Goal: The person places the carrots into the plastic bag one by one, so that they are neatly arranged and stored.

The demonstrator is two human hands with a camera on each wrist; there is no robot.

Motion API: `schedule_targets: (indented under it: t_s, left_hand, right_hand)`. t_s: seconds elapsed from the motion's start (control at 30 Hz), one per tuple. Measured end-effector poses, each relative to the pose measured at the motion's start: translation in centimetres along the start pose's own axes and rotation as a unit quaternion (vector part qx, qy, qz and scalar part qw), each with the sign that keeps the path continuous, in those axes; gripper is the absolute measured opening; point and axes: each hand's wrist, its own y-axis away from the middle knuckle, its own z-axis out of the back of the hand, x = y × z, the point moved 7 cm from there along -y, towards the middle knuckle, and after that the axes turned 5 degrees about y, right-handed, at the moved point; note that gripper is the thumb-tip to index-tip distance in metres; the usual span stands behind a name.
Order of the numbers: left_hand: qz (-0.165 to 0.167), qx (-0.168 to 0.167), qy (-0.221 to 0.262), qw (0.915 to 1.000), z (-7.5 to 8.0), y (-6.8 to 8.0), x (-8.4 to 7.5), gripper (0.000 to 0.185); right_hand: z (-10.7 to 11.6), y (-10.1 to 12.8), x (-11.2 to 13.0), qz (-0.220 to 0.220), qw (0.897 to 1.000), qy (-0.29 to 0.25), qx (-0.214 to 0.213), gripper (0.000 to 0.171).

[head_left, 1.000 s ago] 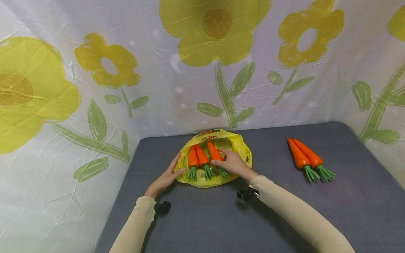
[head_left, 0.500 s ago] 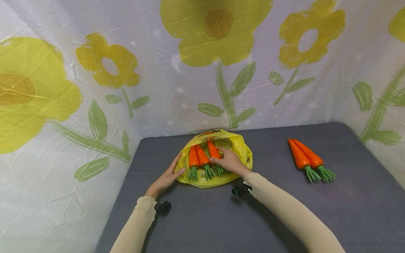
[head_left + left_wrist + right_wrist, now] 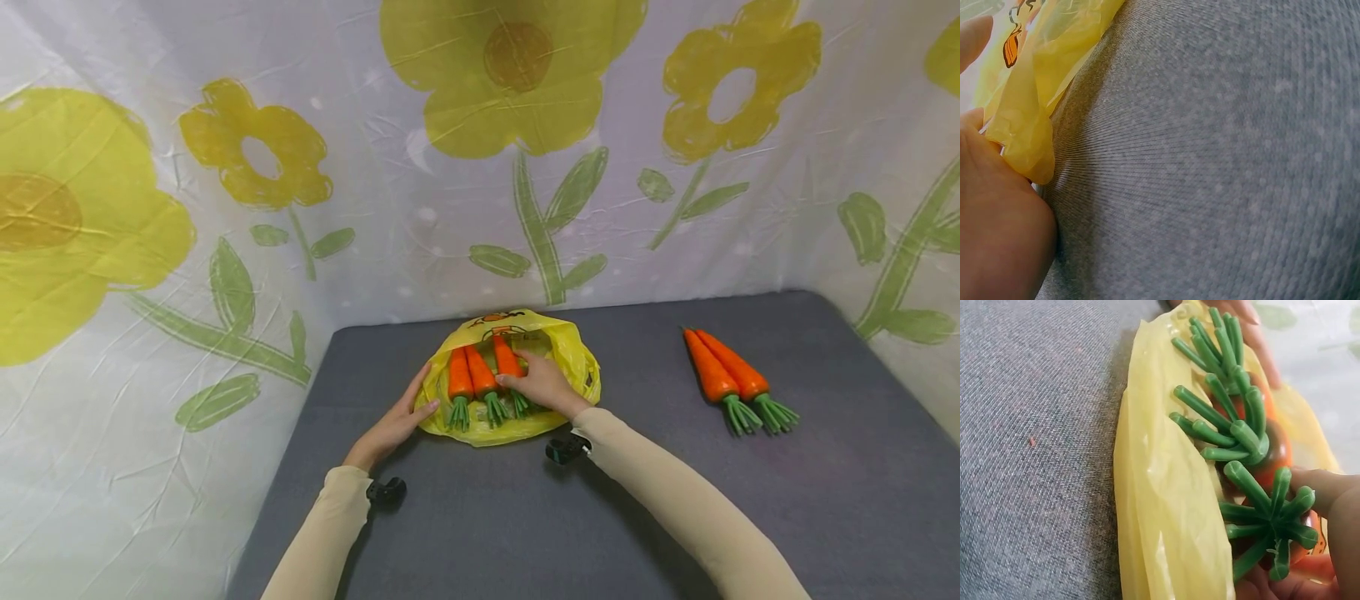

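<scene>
In the head view a yellow plastic bag (image 3: 577, 358) lies with its mouth toward me. Two orange carrots with green tops, a left carrot (image 3: 460, 379) and a middle carrot (image 3: 481, 373), rest side by side inside it. My right hand (image 3: 546, 385) reaches into the mouth and grips a third carrot (image 3: 506, 357) by its thick end, thumb toward the middle one. Its green top (image 3: 1272, 525) faces the right wrist camera. My left hand (image 3: 393, 425) holds the bag's left edge, thumb over the rim and fingers along the outside; the bag folds against it in the left wrist view.
Two more carrots (image 3: 723, 371) lie together at the right of the grey cloth-covered table (image 3: 480, 517), tops toward me. A white curtain (image 3: 420, 242) with yellow flowers hangs behind the table and along its sides.
My right hand has moved slightly left with its carrot, bringing it closer to the other two in the bag; it is almost still over the last half second. My left hand stays in place.
</scene>
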Motion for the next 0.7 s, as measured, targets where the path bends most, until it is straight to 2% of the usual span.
schedule_targets:
  t_s: [0.33, 0.7]
  left_hand:
    - [-0.004, -0.004, -0.001, 1.0000, -0.07, 0.08, -0.12, 0.072]
    - [-0.003, -0.002, -0.003, 1.0000, -0.03, 0.17, -0.16, 0.072]
  right_hand:
    - [-0.57, -0.61, -0.38, -0.010, 1.000, -0.003, 0.005, 0.079]
    - [-0.69, -0.54, -0.35, 0.003, 1.000, -0.002, 0.003, 0.082]
